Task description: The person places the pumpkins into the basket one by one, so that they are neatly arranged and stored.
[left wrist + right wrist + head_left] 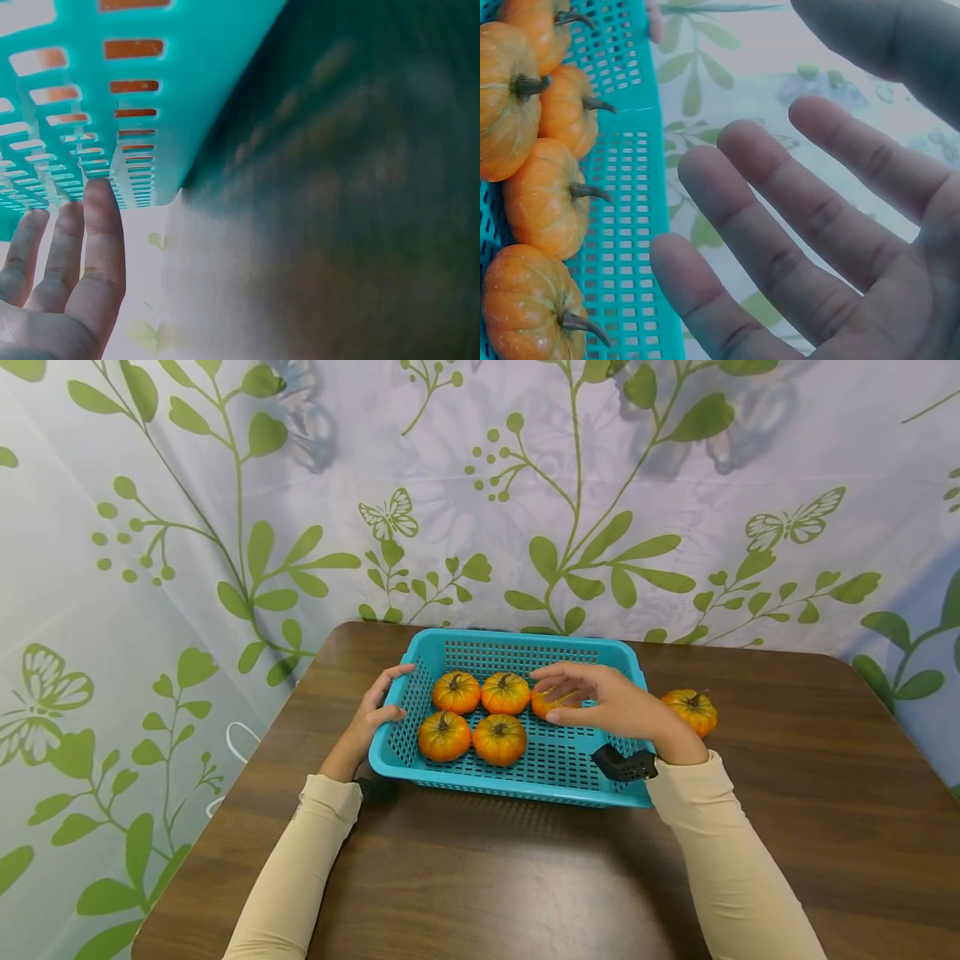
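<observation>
A turquoise perforated plastic basket (517, 787) stands on the wooden table, with several small orange pumpkins (500, 740) inside toward its left. My left hand (369, 718) holds the basket's left end, thumb and index finger over the rim; in the left wrist view the other fingers (103, 247) lie along the outer wall. Above the basket's right half hovers my right hand (611, 700), fingers spread and nothing in them. It partly covers one pumpkin (551, 703) in the head view. The right wrist view shows the palm side, apart from the pumpkins (546, 199).
One more pumpkin (692, 710) sits on the table (810, 777) just outside the basket's right end. Behind the table hangs a white curtain (480, 510) with green leaves and butterflies. A white cable (238, 735) shows past the table's left edge.
</observation>
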### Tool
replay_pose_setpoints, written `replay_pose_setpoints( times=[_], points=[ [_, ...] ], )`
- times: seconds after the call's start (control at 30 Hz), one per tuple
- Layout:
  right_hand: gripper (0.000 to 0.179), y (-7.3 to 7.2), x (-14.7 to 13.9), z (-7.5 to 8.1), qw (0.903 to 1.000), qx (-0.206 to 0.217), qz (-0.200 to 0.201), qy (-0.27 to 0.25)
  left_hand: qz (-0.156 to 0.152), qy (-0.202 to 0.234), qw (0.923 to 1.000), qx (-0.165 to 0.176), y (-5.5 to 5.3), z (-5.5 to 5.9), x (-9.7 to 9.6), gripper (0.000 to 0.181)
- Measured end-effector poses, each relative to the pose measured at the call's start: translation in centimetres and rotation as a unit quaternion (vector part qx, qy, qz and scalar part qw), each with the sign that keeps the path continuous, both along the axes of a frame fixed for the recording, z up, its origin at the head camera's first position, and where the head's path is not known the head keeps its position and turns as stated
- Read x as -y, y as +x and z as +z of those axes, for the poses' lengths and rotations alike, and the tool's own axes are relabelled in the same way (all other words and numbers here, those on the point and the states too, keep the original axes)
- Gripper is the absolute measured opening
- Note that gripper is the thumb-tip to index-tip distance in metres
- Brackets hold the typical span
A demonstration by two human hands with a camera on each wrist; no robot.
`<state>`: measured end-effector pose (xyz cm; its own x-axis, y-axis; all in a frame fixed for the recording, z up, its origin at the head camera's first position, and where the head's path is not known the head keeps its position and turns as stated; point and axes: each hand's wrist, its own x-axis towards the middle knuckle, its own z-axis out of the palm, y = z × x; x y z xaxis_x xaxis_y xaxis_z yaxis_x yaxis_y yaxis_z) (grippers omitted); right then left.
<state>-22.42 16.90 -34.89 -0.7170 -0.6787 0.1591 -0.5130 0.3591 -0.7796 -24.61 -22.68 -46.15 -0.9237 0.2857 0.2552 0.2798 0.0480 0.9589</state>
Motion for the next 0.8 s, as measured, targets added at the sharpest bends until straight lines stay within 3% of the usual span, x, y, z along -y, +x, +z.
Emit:
replay_pose_setpoints(
  times=[0.3,0.47,0.8],
  points=[
    [0.052,0.2,-2.0,-0.1,0.9981,0.032,0.004,-0.052,0.0,0.006,1.0,0.002,0.0,0.1,-0.1,0.078],
    [0.051,0.4,-2.9,-0.4,0.9932,0.068,0.001,-0.094,0.003,0.004,1.0,0.004,0.0,0.1,-0.1,0.079],
    [0.05,1.0,-5.1,-1.0,0.9851,0.09,-0.013,-0.146,0.004,0.0,1.0,0.002,0.0,0.0,-0.1,0.079]
  ],
)
